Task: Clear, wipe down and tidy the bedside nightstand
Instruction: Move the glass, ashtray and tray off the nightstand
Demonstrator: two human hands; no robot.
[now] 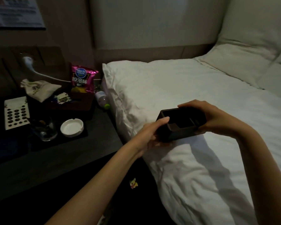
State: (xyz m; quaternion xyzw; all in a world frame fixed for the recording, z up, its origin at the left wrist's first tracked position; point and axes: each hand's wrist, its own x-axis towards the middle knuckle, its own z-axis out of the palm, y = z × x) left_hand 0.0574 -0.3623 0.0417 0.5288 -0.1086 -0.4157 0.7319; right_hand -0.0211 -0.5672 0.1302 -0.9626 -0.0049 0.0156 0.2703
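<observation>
Head view: both hands, left (150, 137) and right (217, 117), grip a dark open box (182, 125) over the bed (201, 88).

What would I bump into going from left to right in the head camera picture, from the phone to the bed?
Phone keypad → drinking glass → white ashtray → small bottle → left hand → dark box → right hand → pillow.

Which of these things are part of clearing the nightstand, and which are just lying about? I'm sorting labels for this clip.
Part of the job:
- dark box, held over the bed by left hand and right hand
- on the nightstand: ashtray, glass, snack bag, cloth pouch, bottle

Lying about:
- bed
- wrapper on the floor
</observation>
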